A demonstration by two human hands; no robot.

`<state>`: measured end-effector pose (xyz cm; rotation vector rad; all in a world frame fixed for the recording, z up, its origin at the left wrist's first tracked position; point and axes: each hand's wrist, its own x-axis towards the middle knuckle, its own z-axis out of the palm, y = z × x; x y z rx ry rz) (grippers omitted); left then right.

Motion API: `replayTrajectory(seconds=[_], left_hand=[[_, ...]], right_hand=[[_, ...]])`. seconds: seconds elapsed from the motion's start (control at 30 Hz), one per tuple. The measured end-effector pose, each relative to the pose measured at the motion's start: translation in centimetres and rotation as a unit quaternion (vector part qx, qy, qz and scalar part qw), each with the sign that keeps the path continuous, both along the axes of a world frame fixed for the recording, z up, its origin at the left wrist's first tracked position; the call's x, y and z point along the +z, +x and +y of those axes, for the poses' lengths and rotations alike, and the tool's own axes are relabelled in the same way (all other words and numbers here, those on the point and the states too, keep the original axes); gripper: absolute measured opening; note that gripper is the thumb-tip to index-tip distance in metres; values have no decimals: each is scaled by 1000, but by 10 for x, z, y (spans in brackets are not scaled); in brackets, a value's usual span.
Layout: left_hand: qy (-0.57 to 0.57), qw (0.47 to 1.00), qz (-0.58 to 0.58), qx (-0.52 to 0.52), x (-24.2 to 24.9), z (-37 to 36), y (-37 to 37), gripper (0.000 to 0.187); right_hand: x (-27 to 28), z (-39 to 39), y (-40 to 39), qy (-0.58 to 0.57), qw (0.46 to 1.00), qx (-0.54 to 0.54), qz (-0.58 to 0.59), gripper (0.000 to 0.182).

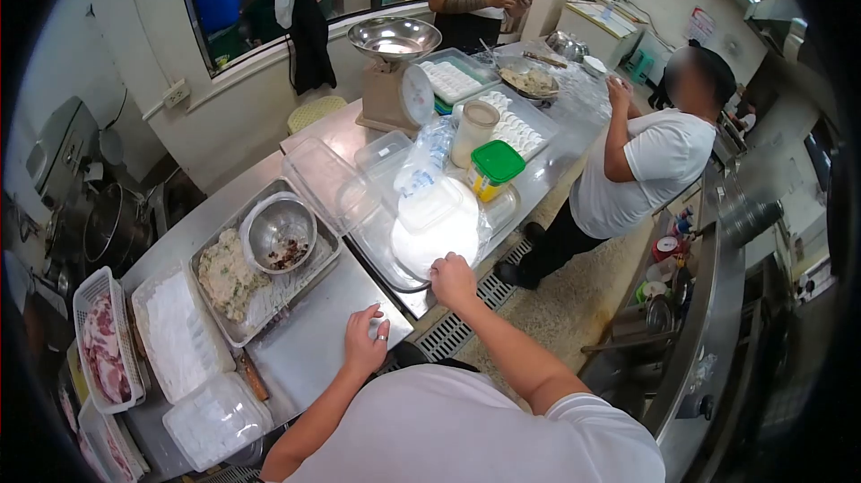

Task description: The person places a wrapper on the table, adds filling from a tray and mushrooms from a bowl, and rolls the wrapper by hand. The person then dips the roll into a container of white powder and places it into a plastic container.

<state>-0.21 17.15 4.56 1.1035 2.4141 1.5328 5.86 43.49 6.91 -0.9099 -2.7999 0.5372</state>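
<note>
My right hand [455, 282] is at the near edge of a stack of thin round white sheets [430, 245], its fingers curled together on the rim. The sheets rest on clear plastic, with a clear lid [432, 205] over their far part. My left hand [366, 339], with a ring on one finger, hovers by the steel table's near edge, fingers loosely bent and apart, holding nothing. Left of it, a steel tray [269, 330] contains a pale minced filling [229, 277] with green bits. A steel bowl [281, 232] with dark scraps sits in that tray.
A green-lidded tub [496, 169], a jar [473, 133] and a scale [395, 97] stand beyond the sheets. Trays of white dumplings [511, 129] lie farther back. At left are a floured container [179, 326], a meat basket [108, 339] and a knife [254, 377]. Two co-workers [641, 156] stand at the far table.
</note>
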Motion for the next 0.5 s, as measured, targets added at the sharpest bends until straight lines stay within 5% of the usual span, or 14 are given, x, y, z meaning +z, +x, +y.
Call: replayTrajectory(seconds=[0.27,0.5], left_hand=[[-4,1000,-3,10,-3,-5,-1,41],[2,1000,4,9,2,-12,0,42]], right_hand=[[20,6,0,-161,959,-143,185,19],[10,-10,2,-1,987,-9,159,32]])
